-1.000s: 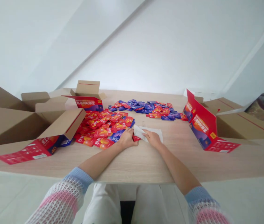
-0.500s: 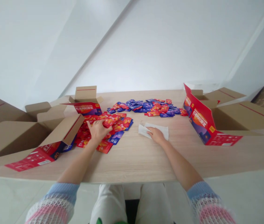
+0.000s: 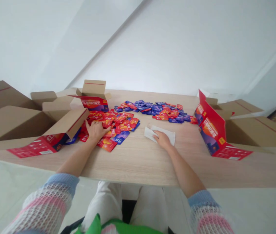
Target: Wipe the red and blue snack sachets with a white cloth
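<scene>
My left hand (image 3: pixel 96 130) lies on a heap of red sachets (image 3: pixel 106 143) mixed with a few blue ones, its fingers spread apart over them. A blue sachet (image 3: pixel 121 137) shows at the heap's right side. On the bare tabletop to the right, my right hand (image 3: pixel 162 139) is closed on a white cloth or paper wipe (image 3: pixel 170 135), partly folded over at its left end. The undersides of both hands are hidden.
Left of the heap stands an open red carton (image 3: pixel 43 147), with a smaller open box (image 3: pixel 94 104) behind it. Blue and red small packets (image 3: pixel 150 109) lie spread at the back of the wooden table (image 3: pixel 133 165). More open cartons (image 3: pixel 212 135) stand at right.
My left hand has lowered onto the red sachets and shifted slightly left, fingers spreading. My right hand stays at the white wipe. The camera view has tilted and turned a little.
</scene>
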The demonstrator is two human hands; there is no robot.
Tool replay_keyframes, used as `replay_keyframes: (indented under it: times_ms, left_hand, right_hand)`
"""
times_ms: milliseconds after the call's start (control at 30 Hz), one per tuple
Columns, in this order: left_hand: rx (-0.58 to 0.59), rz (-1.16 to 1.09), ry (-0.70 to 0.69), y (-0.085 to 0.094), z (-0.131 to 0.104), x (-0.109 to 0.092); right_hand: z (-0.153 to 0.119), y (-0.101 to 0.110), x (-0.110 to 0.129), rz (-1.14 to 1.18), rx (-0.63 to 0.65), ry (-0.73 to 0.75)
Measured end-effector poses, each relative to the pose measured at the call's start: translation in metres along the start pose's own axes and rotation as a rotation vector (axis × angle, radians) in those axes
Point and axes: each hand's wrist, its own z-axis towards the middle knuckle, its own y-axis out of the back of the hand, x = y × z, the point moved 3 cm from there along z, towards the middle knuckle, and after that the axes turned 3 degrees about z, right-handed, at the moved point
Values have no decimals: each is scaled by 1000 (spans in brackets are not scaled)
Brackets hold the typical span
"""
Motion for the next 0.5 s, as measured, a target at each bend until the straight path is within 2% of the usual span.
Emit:
replay_keyframes:
  times_ms: [233, 400, 500]
  left_hand:
    - [106, 50, 18, 4, 5, -5]
    - [85, 5, -39, 14, -1, -18]
    - [162, 72, -45, 16, 3, -23]
  right_hand:
    - [-1, -1, 2, -64, 38, -11]
    - [-2, -3, 0, -84, 66, 17]
    - [-4, -4, 1, -78, 72, 0]
